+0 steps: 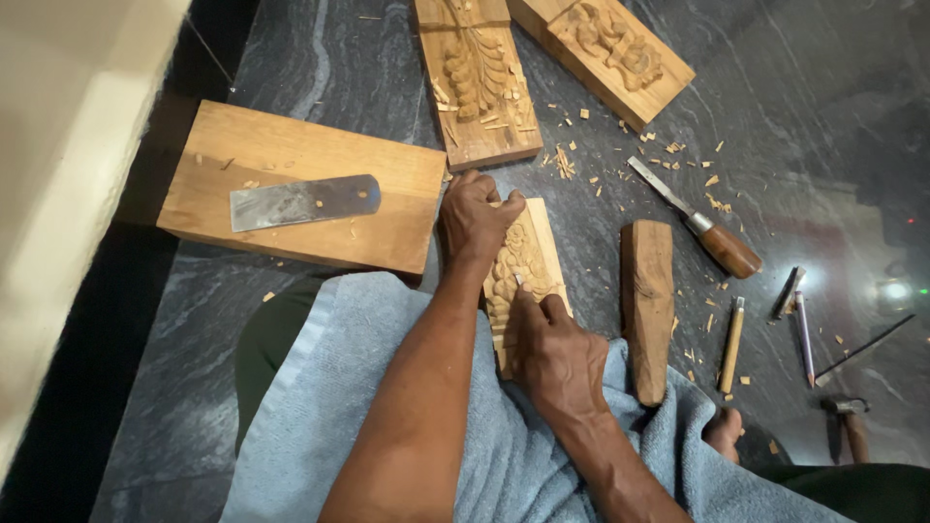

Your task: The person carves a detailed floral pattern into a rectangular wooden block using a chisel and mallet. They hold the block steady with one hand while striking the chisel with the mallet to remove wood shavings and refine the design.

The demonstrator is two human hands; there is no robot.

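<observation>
A small carved wooden panel (pixel 528 254) rests partly on the dark stone floor and partly on the grey-blue towel (pixel 378 387) over my lap. My left hand (pixel 475 218) grips the panel's far left corner and holds it down. My right hand (pixel 554 353) is closed around a small carving tool whose tip (pixel 518 281) touches the carved relief near the panel's middle. Most of the tool is hidden in my fist.
A thick plank (pixel 291 155) with a flat steel blade (pixel 302 200) lies at left. Two carved panels (pixel 480 77) (pixel 605 48) lie at the top. A wood-handled chisel (pixel 697 223), a wooden mallet block (pixel 647 305), pencils (pixel 731 344), a hammer (pixel 848 416) and wood chips lie at right.
</observation>
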